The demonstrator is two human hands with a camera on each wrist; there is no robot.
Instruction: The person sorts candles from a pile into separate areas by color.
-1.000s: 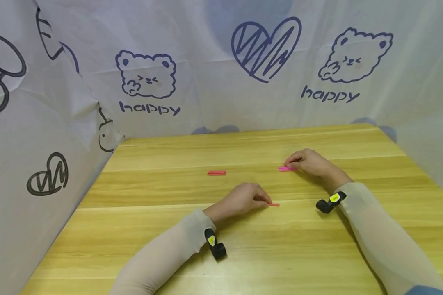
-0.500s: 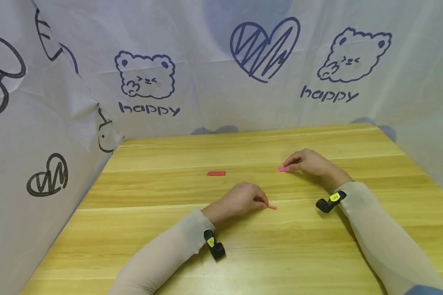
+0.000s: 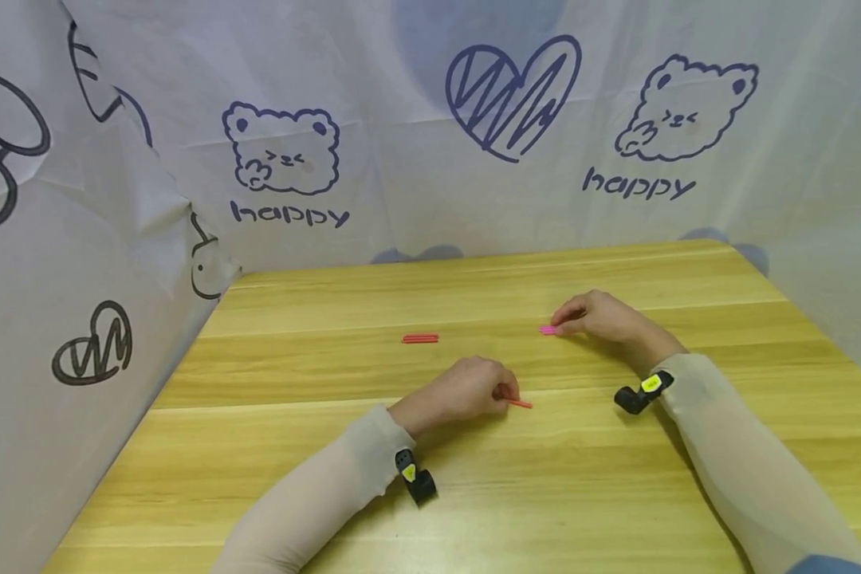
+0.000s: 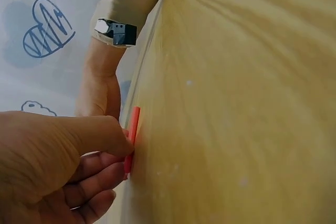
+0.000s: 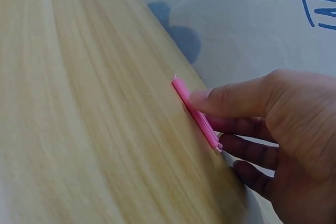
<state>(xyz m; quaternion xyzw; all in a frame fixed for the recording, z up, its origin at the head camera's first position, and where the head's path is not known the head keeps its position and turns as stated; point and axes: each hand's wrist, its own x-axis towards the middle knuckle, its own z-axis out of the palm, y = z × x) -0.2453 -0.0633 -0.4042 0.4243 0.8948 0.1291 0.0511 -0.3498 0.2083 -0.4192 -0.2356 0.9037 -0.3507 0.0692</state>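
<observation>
My left hand (image 3: 466, 391) is low over the middle of the table. Between its thumb and fingers it pinches a thin red candle (image 4: 134, 129), whose free end points right in the head view. Farther back on the right, my right hand (image 3: 595, 317) has thumb and fingertips on several pink candles (image 5: 197, 114) lying side by side, a small wick showing at one end. In the head view its fingers hide the right part of this bundle. Several red candles (image 3: 420, 339) lie together on the table, left of the right hand and beyond the left one.
The wood-grain table (image 3: 316, 307) ends at a white sheet (image 3: 395, 175) with drawn bears and hearts, which hangs behind and along the left side. Each wrist bears a small black camera (image 3: 419, 482).
My left hand has shifted slightly left with the red candle, which now tilts. The right thumb and fingertips have moved left along the pink candles, covering more of them.
</observation>
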